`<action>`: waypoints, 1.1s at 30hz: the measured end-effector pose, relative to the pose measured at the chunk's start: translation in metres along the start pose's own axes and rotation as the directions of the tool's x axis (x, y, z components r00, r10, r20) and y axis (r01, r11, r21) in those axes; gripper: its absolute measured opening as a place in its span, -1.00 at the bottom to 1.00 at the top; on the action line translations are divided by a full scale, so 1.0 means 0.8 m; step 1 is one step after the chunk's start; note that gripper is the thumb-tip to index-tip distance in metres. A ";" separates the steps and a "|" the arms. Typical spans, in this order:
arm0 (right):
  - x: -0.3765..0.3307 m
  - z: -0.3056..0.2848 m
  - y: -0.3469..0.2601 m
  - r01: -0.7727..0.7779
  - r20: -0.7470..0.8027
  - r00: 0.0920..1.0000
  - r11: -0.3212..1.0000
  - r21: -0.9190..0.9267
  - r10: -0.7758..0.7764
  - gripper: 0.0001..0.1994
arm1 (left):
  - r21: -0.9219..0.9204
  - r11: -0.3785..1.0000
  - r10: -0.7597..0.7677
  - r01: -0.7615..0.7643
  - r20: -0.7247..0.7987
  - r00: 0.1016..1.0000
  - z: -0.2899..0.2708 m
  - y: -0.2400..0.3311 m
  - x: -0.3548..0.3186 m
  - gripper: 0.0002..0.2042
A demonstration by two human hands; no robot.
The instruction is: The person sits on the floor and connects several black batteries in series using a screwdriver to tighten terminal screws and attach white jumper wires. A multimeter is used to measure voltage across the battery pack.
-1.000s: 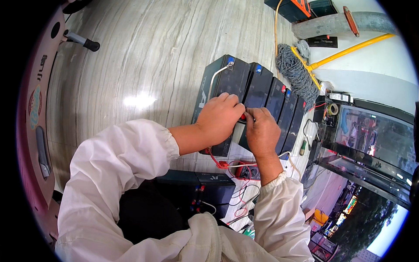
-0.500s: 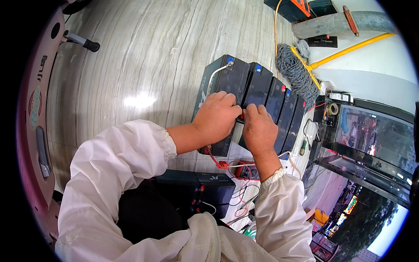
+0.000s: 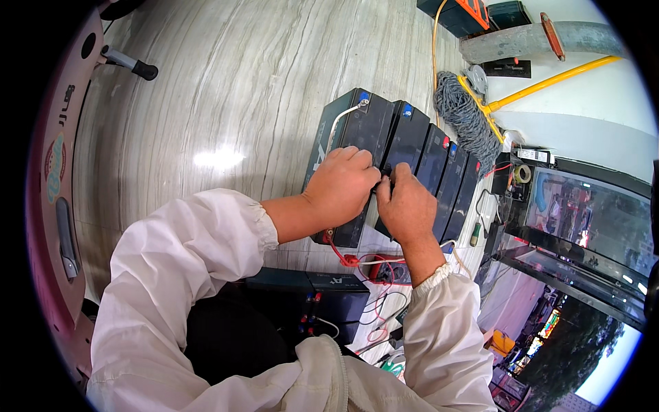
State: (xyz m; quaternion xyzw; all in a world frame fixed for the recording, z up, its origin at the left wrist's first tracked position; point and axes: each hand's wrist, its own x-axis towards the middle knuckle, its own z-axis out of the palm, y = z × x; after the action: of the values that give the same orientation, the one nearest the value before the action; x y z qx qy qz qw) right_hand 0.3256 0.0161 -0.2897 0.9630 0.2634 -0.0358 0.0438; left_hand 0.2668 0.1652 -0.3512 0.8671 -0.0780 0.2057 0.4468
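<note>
A row of several black box-shaped batteries (image 3: 410, 141) stands on the floor in front of me, some with blue or red terminals on top. My left hand (image 3: 341, 184) is closed over the nearest-left battery (image 3: 360, 127), its fingertips pinched. Close beside it, my right hand (image 3: 408, 206) is curled with thumb and forefinger together above the second battery. A small dark bit shows between the fingertips; what they grip is too hidden to name. A white wire (image 3: 334, 127) runs from the left battery's blue terminal, and a red wire (image 3: 334, 250) from its near end.
More black batteries (image 3: 343, 281) stand near my legs, beside a red meter-like device (image 3: 389, 271) and tangled wires. A grey mop (image 3: 467, 113) with a yellow handle rests at the right. A pink scooter-like body (image 3: 58, 130) lines the left; a green-handled screwdriver (image 3: 476, 233) lies right.
My right hand has shifted slightly, its forefinger now raised a little from the thumb side. The red bit seen between the hands is now hidden. My left hand has barely moved.
</note>
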 end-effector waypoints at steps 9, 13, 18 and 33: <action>0.005 -0.009 -0.006 -0.055 0.088 0.994 0.997 -0.053 0.060 -0.65 | 0.012 1.000 -0.003 0.003 -0.015 1.000 0.001 0.001 0.002 -0.89; 0.006 -0.006 -0.006 -0.054 0.091 0.994 0.998 -0.023 0.056 -0.63 | 0.017 1.000 -0.008 0.008 0.002 1.000 -0.002 0.001 0.002 -0.89; 0.008 -0.015 -0.008 -0.075 0.127 0.989 0.996 -0.042 0.080 -0.64 | 0.012 1.000 -0.010 0.010 -0.011 1.000 0.001 -0.001 0.001 -0.90; -0.017 -0.072 -0.001 -0.466 0.339 0.881 0.478 0.745 0.330 -0.64 | 0.027 0.974 -0.216 0.226 -0.202 0.955 -0.054 -0.073 0.085 -0.78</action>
State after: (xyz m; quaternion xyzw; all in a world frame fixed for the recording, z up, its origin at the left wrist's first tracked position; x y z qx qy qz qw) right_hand 0.3158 0.0161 -0.2311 0.9032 -0.0177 -0.2121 -0.3726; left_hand 0.3342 0.2379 -0.3434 0.8565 0.0693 0.2418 0.4508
